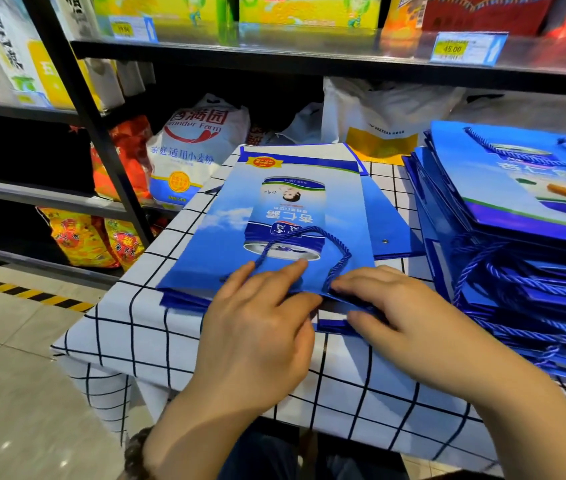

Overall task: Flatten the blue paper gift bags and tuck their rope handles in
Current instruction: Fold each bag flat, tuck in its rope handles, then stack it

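A flattened blue paper gift bag (274,220) lies on the checked tablecloth (156,327), its open end toward me. Its blue rope handle (304,237) loops over the printed face. My left hand (257,327) presses fingers flat on the bag's near edge, beside the rope's left end. My right hand (409,317) pinches the bag's near rim where the rope's right end enters, thumb under the edge. More flat blue bags lie under this one. A tall stack of blue bags (517,237) with loose rope handles sits at the right.
Dark metal shelving (309,53) stands behind the table with flour sacks (191,154), rice bags and boxed goods. A white bag (378,109) leans behind the table. Tiled floor with a yellow-black stripe (25,292) is at the left. The table's near edge drops off before my knees.
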A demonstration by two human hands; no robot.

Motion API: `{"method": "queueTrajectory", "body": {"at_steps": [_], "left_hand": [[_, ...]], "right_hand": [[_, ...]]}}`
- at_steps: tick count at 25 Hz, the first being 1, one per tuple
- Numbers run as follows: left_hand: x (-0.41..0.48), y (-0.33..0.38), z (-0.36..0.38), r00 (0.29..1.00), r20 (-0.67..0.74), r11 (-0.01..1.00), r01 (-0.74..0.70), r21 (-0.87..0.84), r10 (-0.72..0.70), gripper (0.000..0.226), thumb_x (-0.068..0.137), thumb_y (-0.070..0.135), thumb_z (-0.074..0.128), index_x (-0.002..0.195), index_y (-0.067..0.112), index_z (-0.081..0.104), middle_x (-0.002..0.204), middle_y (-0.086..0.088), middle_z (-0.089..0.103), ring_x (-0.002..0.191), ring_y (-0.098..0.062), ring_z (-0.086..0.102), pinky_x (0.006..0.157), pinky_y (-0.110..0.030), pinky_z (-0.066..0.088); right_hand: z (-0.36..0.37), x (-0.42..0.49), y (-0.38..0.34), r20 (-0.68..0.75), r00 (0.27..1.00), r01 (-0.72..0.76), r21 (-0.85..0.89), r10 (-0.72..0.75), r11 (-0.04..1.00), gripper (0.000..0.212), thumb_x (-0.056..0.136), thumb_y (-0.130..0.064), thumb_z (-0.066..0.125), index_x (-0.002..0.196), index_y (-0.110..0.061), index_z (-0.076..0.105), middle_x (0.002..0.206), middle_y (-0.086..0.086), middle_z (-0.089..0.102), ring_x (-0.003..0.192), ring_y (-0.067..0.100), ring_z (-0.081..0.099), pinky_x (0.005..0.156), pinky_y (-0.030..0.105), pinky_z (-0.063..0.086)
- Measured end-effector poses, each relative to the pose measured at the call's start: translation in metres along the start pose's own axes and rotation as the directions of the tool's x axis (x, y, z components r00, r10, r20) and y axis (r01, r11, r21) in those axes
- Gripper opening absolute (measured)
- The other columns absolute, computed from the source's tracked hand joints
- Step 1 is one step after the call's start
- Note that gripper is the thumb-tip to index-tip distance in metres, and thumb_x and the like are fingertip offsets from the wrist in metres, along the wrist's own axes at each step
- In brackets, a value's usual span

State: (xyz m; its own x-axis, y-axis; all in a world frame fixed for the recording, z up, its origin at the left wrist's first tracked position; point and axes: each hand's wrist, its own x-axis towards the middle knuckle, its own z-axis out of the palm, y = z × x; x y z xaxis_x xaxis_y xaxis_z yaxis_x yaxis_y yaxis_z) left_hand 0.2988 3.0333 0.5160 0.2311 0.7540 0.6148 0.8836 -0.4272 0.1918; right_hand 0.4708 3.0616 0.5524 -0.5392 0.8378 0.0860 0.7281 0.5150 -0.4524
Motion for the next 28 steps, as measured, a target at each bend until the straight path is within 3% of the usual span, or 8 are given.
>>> {"method": "queueTrajectory", "body": {"at_steps": [8,15,18,20,22,24,26,28], "left_hand": [[0.006,0.010,0.005,0.982,-0.033,0.966,0.190,0.176,-0.188,0.030,0.077,0.038,0.049,0.067,0.019,0.070,0.099,0.000,0.071,0.096,-0.024,0.065,0.093,-0.044,0.032],[0.006,0.008,0.011,0.996,-0.036,0.963,0.094,0.251,-0.088,0.009,0.066,0.016,0.062,0.073,0.015,0.068,0.098,-0.001,0.071,0.098,-0.025,0.065,0.095,-0.047,0.029],[0.005,0.003,0.008,0.997,0.009,0.982,0.072,0.173,-0.075,0.018,0.076,0.023,0.051,0.069,0.017,0.067,0.093,0.000,0.072,0.097,-0.021,0.067,0.098,-0.042,0.028],[0.005,0.000,0.004,0.991,0.039,0.991,0.126,0.036,-0.127,0.027,0.077,0.035,0.046,0.065,0.020,0.066,0.086,0.003,0.072,0.091,-0.016,0.067,0.100,-0.037,0.035],[0.008,0.003,-0.005,0.960,0.045,0.943,0.281,-0.177,-0.278,0.029,0.074,0.046,0.050,0.061,0.023,0.060,0.077,0.010,0.070,0.082,-0.004,0.063,0.095,-0.034,0.045],[0.017,0.007,-0.015,0.887,0.148,0.820,0.461,-0.341,-0.437,0.028,0.075,0.049,0.055,0.065,0.023,0.055,0.069,0.014,0.065,0.077,-0.003,0.061,0.078,-0.030,0.051],[0.032,0.010,-0.016,0.861,0.244,0.831,0.499,-0.244,-0.445,0.012,0.079,0.042,0.061,0.079,0.031,0.056,0.067,0.018,0.061,0.078,-0.005,0.060,0.072,-0.029,0.048],[0.045,0.013,-0.013,0.839,0.345,0.841,0.503,-0.199,-0.420,0.015,0.079,0.034,0.065,0.092,0.034,0.057,0.068,0.017,0.062,0.083,-0.007,0.059,0.074,-0.028,0.046]], "right_hand": [[0.018,0.010,-0.013,-0.182,0.983,-0.016,-0.068,0.004,0.998,0.028,0.087,-0.024,0.039,0.100,-0.018,0.064,0.094,0.002,0.066,0.091,0.026,0.057,0.074,0.041,0.048],[0.019,0.011,-0.013,-0.278,0.960,-0.064,-0.170,0.014,0.983,0.020,0.090,-0.019,0.048,0.098,-0.018,0.066,0.090,0.000,0.069,0.088,0.025,0.061,0.066,0.033,0.048],[0.022,0.008,-0.008,-0.384,0.920,-0.010,-0.212,-0.074,0.977,0.017,0.075,-0.021,0.054,0.079,-0.018,0.069,0.069,-0.002,0.069,0.065,0.025,0.065,0.046,0.035,0.051],[0.025,0.005,-0.006,-0.391,0.918,0.018,-0.127,-0.067,0.992,0.016,0.075,-0.025,0.055,0.080,-0.019,0.070,0.071,-0.005,0.070,0.067,0.021,0.065,0.050,0.037,0.054],[0.026,0.000,-0.003,-0.411,0.912,-0.002,0.021,0.010,1.000,0.015,0.074,-0.028,0.057,0.080,-0.022,0.069,0.076,-0.009,0.069,0.073,0.017,0.065,0.058,0.040,0.054],[0.031,-0.003,0.001,-0.444,0.896,0.018,0.096,0.027,0.995,0.008,0.071,-0.027,0.060,0.075,-0.023,0.066,0.076,-0.010,0.068,0.073,0.015,0.065,0.060,0.041,0.054],[0.036,-0.004,0.003,-0.495,0.869,0.048,0.065,-0.009,0.997,0.002,0.068,-0.023,0.063,0.070,-0.022,0.064,0.074,-0.010,0.068,0.071,0.015,0.066,0.056,0.039,0.055],[0.040,-0.006,0.003,-0.520,0.853,0.065,0.017,-0.047,0.998,0.002,0.067,-0.020,0.064,0.068,-0.020,0.063,0.072,-0.008,0.068,0.069,0.016,0.066,0.053,0.037,0.055]]}}
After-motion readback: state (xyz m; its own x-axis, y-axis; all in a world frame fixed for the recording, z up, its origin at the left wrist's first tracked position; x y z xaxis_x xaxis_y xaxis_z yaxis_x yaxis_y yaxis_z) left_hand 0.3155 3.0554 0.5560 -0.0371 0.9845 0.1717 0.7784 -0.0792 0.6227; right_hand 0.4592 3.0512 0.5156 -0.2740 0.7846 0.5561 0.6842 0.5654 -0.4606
